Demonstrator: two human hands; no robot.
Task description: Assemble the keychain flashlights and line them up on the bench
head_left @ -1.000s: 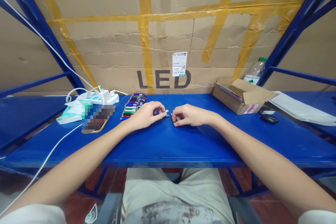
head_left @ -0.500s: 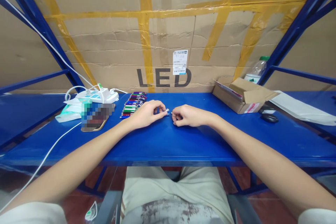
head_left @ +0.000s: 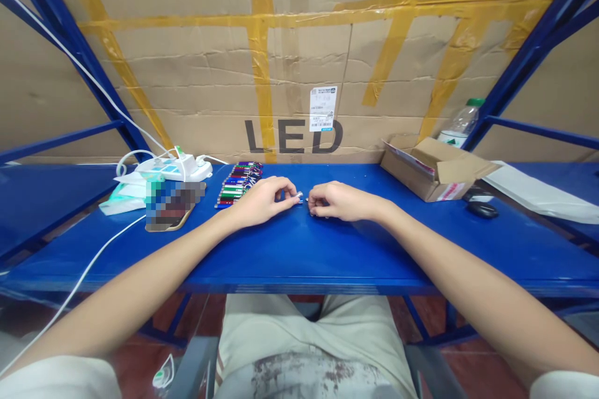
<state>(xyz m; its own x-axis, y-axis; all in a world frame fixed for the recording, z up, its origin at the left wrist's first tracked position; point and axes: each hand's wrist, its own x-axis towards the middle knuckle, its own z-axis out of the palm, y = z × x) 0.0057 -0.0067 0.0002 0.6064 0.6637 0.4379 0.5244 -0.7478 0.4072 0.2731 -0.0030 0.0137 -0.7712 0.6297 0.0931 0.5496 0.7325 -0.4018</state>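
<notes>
My left hand (head_left: 269, 201) rests over the blue table (head_left: 290, 255), its thumb and forefinger pinched on a small silvery metal piece (head_left: 299, 197) whose kind I cannot make out. Just to the right, a narrow gap away, my right hand (head_left: 334, 201) is closed with its fingers curled in. A tiny light tip shows at its fingertips; the rest of what it may hold is hidden. Beside my left hand lies a row of several colourful metal tubes with cords or rings (head_left: 233, 189), like small keychain torches, partly covered by that hand.
To the left lie a phone (head_left: 180, 215), a green and white packet (head_left: 124, 198) and a white power strip (head_left: 173, 168) with cables. At the right are an open cardboard box (head_left: 421, 171), a black mouse (head_left: 482, 209), a bottle (head_left: 461, 124) and a white sheet (head_left: 538, 190). Large cardboard stands behind.
The fingers of my right hand have shifted slightly and curled further under. My left hand keeps its pinch on the small metal piece. The whole view has moved a little.
</notes>
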